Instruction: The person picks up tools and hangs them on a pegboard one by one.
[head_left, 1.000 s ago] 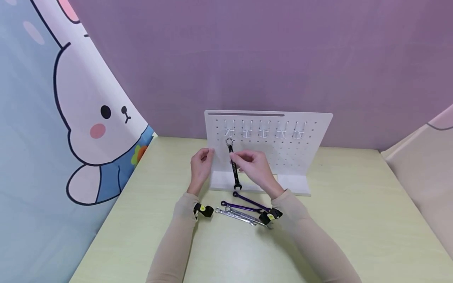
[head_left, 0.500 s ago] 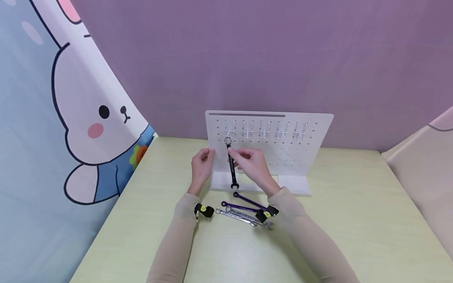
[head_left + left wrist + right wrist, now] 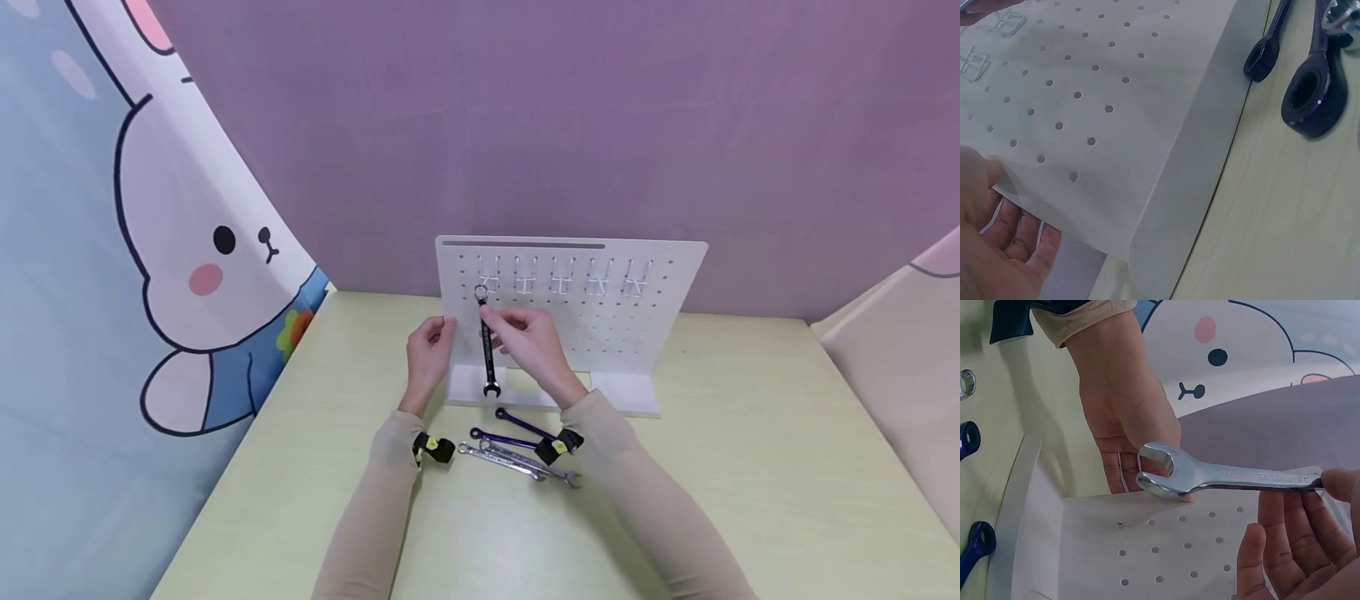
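Observation:
My right hand (image 3: 534, 346) pinches a combination wrench (image 3: 487, 350) between thumb and fingers near its ring end. The wrench hangs upright in front of a white pegboard (image 3: 615, 333), ring end up and overlapping the bottom of the leftmost wire hook (image 3: 489, 271) in the head view. Its shiny open-end jaw points down, and the right wrist view shows the chrome open end (image 3: 1169, 478) close up. My left hand (image 3: 429, 354) grips the board's left edge, thumb on the front face and fingers (image 3: 1013, 228) behind it.
Two purple ratchet wrenches (image 3: 506, 437) and two silver wrenches (image 3: 502, 458) lie on the pale table (image 3: 750, 458) before the board's base (image 3: 626, 392). Several wire hooks (image 3: 560, 275) line the board's top. A purple cloth (image 3: 570, 125) hangs behind.
My right hand has moved the wrench slightly up and left, bringing its ring end closer to the leftmost hook. The left hand stays at the board's edge.

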The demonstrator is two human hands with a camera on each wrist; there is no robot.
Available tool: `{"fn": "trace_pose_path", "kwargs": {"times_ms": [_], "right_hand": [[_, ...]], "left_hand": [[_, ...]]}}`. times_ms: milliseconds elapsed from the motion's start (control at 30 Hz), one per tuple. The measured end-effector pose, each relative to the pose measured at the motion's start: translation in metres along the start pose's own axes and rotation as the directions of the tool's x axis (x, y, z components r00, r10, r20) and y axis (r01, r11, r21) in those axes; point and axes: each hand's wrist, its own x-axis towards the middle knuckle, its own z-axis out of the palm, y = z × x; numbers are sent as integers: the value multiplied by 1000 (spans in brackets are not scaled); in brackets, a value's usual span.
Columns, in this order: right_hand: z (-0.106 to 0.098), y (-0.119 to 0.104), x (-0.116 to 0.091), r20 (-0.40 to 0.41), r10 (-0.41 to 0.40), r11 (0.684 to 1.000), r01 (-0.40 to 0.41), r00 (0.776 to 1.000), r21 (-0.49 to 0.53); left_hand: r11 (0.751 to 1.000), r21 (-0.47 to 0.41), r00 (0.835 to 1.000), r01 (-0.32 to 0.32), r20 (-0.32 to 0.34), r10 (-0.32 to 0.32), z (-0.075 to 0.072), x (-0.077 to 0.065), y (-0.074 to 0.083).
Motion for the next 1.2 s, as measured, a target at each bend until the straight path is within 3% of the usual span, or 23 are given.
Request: {"fn": "trace_pose_path", "kwargs": {"times_ms": [500, 1200], "right_hand": [[0, 5, 10, 7, 28, 999, -28, 1000, 16], [4, 12, 23, -42, 34, 999, -32, 999, 33]], "left_hand": [[1000, -3, 1000, 29, 11, -29, -1, 0, -2], [999, -31, 1000, 9, 23, -8, 0, 1, -3]]}}
